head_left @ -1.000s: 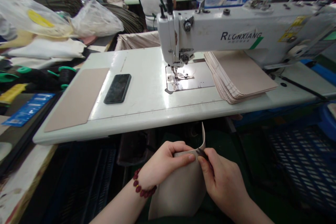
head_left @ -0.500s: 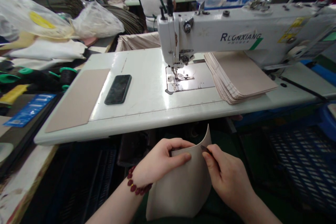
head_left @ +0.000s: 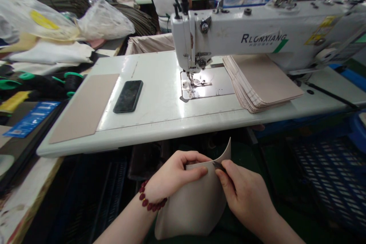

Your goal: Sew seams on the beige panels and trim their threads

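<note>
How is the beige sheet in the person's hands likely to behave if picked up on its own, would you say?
The beige sheet is probably light and flexible, since it bows in a smooth curve between the left hand and the right hand. Its upper corner stands up unsupported, so it seems springy rather than floppy. Its matte face probably isn't very slippery.

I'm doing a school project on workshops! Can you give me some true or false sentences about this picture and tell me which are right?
1. The left hand and the right hand both hold a curved beige sheet. True.
2. The right hand pinches a small dark tool at the sheet's top edge. True.
3. The black phone sits on the stack of beige sheets. False: it lies on the white table, away from the stack.
4. The red bead bracelet is on the right wrist. False: it is on the left wrist.
5. The sewing machine says RLONXIANG on its arm. True.
</note>
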Demonstrator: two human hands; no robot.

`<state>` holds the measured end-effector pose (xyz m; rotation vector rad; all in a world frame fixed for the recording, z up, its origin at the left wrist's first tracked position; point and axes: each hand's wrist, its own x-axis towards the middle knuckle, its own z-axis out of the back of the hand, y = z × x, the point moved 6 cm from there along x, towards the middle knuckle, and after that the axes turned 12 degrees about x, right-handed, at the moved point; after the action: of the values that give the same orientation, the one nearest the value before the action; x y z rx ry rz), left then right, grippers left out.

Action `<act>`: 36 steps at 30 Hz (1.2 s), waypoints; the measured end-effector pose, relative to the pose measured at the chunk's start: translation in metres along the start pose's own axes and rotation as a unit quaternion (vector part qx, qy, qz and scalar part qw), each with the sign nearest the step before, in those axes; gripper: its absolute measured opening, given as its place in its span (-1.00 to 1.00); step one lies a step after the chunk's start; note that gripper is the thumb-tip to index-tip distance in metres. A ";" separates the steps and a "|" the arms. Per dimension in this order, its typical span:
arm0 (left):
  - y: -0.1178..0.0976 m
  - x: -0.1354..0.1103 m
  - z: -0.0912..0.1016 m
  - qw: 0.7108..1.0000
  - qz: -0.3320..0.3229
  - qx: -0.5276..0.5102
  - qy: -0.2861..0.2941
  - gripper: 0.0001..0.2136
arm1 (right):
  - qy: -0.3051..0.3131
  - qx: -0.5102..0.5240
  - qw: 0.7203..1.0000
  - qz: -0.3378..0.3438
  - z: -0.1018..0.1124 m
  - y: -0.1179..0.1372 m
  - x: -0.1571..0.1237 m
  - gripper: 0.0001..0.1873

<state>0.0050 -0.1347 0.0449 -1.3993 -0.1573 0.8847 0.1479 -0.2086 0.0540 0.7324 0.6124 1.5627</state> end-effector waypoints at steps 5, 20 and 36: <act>-0.002 0.000 0.001 1.000 -0.005 0.004 0.000 -0.78 | -0.006 -0.011 1.000 0.000 -0.001 0.001 0.000 -0.80; -0.002 0.001 -0.005 0.999 -0.025 0.033 0.019 -0.78 | 0.003 0.007 1.000 0.006 -0.001 0.001 0.002 -0.75; -0.009 0.005 -0.003 0.990 -0.044 0.130 -0.010 -0.84 | 0.020 0.141 0.984 -0.110 0.009 -0.020 0.012 -0.84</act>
<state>0.0141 -0.1335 0.0509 -1.1324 -0.1138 0.8160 0.1668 -0.1947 0.0464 0.8152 0.9274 1.3024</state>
